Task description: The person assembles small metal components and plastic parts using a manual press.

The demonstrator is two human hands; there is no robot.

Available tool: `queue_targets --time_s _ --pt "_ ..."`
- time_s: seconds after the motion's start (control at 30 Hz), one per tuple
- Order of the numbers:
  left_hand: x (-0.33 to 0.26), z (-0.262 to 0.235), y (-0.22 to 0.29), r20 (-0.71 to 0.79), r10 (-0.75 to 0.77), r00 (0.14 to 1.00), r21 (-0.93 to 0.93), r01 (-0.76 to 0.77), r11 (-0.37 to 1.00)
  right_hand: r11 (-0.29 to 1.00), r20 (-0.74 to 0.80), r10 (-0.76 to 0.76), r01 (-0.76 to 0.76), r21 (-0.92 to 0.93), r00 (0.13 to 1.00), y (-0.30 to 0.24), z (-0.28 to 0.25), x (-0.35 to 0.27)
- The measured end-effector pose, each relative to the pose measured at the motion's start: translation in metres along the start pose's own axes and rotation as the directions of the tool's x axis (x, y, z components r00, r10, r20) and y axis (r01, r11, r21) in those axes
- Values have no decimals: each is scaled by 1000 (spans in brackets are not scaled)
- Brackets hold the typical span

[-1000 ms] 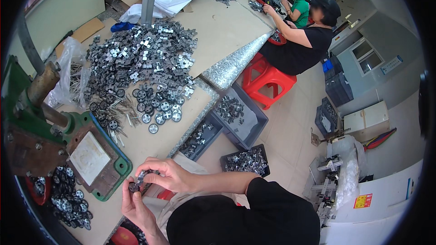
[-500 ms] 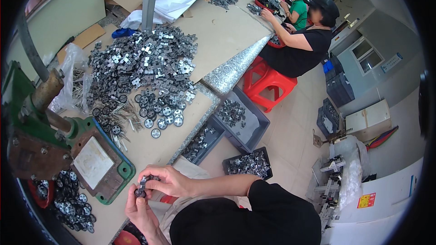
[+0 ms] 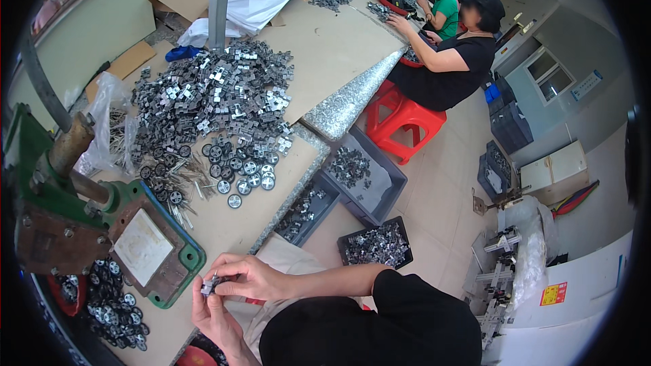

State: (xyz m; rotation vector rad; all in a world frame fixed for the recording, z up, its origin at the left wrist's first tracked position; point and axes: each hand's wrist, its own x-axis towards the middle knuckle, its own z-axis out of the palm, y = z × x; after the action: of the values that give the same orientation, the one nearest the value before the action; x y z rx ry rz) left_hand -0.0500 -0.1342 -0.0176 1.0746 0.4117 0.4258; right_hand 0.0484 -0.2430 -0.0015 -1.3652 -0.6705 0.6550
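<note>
Both my hands meet at the near edge of the workbench [image 3: 224, 224] around a small metal wheel part [image 3: 209, 287]. My right hand [image 3: 247, 278] pinches it from above; my left hand [image 3: 210, 315] holds it from below. Just left of my hands stands a green hand press [image 3: 102, 210] with a pale square plate on its base. Farther out on the bench lie a big pile of shiny metal brackets [image 3: 217, 91], a cluster of small round wheels [image 3: 237, 166] and several thin pins [image 3: 180, 200].
A red tray of dark wheels [image 3: 108, 305] sits at the lower left. Grey bins of parts [image 3: 352, 173] and a dark bin [image 3: 376, 244] stand on the floor to my right. Two other people sit at the far end, one on a red stool [image 3: 403, 118].
My view has shifted slightly, so the press and pile sit a little differently in frame. My hands stay together on the small part, turning it a little.
</note>
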Motion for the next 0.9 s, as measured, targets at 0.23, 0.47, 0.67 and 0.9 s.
queue_targets --time_s 0.23,0.47,0.67,0.9 --pt "1 -10 -3 -79 -70 994 -38 67 997 985 31 -25 29 -168 999 -15 1 3" --pt "4 -4 1 -71 -176 982 -223 157 962 853 -7 -64 51 -519 998 -22 -54 32" --pt "3 -7 -1 -71 -269 961 -267 242 933 316 -35 -391 98 -944 920 1 -107 80" --pt "7 -8 -8 -52 -244 968 -265 223 938 342 -21 -300 87 -936 954 10 -107 89"
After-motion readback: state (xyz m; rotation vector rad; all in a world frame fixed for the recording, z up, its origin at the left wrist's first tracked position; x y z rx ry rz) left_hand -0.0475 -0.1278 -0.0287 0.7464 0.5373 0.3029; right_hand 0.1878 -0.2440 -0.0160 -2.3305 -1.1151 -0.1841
